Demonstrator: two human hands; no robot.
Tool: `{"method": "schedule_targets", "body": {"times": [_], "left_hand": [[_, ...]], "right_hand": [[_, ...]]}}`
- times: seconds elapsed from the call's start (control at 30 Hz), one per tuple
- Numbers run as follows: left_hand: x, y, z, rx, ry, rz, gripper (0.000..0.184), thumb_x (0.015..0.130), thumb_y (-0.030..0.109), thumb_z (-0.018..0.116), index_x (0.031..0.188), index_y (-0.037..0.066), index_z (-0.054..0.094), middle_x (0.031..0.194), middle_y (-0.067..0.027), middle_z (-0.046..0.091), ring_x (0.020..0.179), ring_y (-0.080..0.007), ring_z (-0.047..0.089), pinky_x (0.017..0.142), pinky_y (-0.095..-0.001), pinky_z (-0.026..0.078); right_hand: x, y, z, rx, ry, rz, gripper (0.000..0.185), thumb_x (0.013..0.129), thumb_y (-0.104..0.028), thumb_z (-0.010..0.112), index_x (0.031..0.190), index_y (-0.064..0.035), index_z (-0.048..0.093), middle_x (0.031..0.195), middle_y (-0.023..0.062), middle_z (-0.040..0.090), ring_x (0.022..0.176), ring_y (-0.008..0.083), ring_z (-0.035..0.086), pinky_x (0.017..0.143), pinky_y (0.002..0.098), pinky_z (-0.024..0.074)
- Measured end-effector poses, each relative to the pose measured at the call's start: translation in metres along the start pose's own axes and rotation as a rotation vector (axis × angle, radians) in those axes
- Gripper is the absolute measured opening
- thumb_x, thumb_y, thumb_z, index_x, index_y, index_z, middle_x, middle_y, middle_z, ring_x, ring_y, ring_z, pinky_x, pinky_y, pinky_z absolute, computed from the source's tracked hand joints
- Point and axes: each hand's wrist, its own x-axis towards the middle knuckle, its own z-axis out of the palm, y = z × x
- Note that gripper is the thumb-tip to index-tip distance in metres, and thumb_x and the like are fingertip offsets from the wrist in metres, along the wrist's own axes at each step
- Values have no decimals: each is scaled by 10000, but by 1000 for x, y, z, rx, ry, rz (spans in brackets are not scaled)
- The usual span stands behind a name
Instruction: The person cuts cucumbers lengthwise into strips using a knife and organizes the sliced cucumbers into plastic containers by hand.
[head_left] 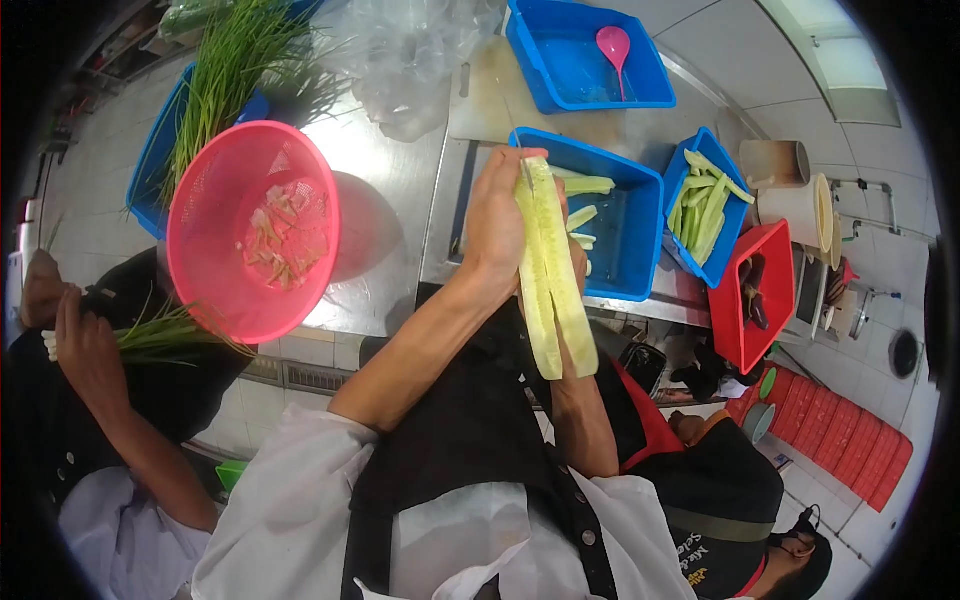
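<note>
A long peeled cucumber (552,265), split lengthwise with a gap between its two sides, is held upright in front of my chest. My left hand (495,215) is closed around its upper left side, with the thumb near the top end. My right hand (578,255) is mostly hidden behind the right side of the cucumber, fingers against it. A thin knife blade (514,125) sticks up past my left hand at the cucumber's top; its handle is hidden. Behind my hands, a blue tray (640,235) contains several cut cucumber pieces (584,186).
Right of that tray are a blue bin (735,225) of cucumber strips and a red bin (775,310) with eggplants. A blue bin (550,85) with a pink ladle (613,48) stands behind. At left is a pink basket (325,190); a co-worker's hand (88,345) grips green onions.
</note>
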Motion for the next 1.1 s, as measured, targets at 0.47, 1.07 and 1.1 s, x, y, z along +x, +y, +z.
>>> {"method": "schedule_targets", "body": {"times": [0.47,1.07,1.1], "left_hand": [[-21,-19,15,997,-232,291,426,750,251,758,958,-18,501,866,-109,568,796,-158,532,722,-310,455],[-29,-41,70,1141,-525,-228,407,810,116,621,1079,-54,367,742,-144,574,469,-188,582,419,-309,469],[-27,-43,61,1085,-472,-265,403,816,102,626,1088,-48,369,751,-135,569,470,-185,582,418,-308,470]], "right_hand": [[12,32,-19,-112,277,143,312,812,-185,647,992,-22,452,828,155,521,751,386,576,571,441,450],[42,92,-91,238,972,453,318,1003,-272,395,892,20,452,633,163,429,569,335,428,547,401,331],[38,97,-99,177,908,416,303,1003,-247,393,879,22,454,641,176,446,577,325,443,546,401,331]]}}
